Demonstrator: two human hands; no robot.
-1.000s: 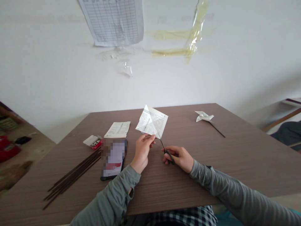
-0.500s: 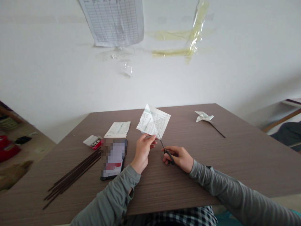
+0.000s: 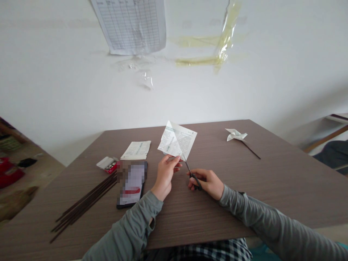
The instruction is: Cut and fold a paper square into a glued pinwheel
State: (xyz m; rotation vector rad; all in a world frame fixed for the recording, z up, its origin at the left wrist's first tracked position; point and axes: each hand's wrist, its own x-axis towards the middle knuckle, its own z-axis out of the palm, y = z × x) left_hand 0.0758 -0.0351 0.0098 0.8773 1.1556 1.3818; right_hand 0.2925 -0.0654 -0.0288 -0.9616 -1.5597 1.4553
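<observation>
A square of printed paper (image 3: 178, 140) with diagonal creases is held up over the table. My left hand (image 3: 165, 175) pinches its lower edge between thumb and fingers. In my right hand (image 3: 208, 182) is a pair of scissors (image 3: 187, 165) with dark handles, fingers wrapped round them. The blades point up and left and lie at the paper's lower corner, along a crease. Whether the blades are fully closed is too small to tell. A finished paper pinwheel (image 3: 236, 135) on a dark stick lies at the right back of the table.
Left of my hands lie a phone (image 3: 133, 185), a bundle of thin dark sticks (image 3: 84, 203), a small red and white open box (image 3: 108, 165) and more printed paper (image 3: 136, 150). The brown table (image 3: 217, 224) meets a white wall at the back, with a taped sheet (image 3: 136, 29) on it.
Almost nothing differs. The paper's upper corner has tilted very slightly to the left; both hands and the scissors keep their places.
</observation>
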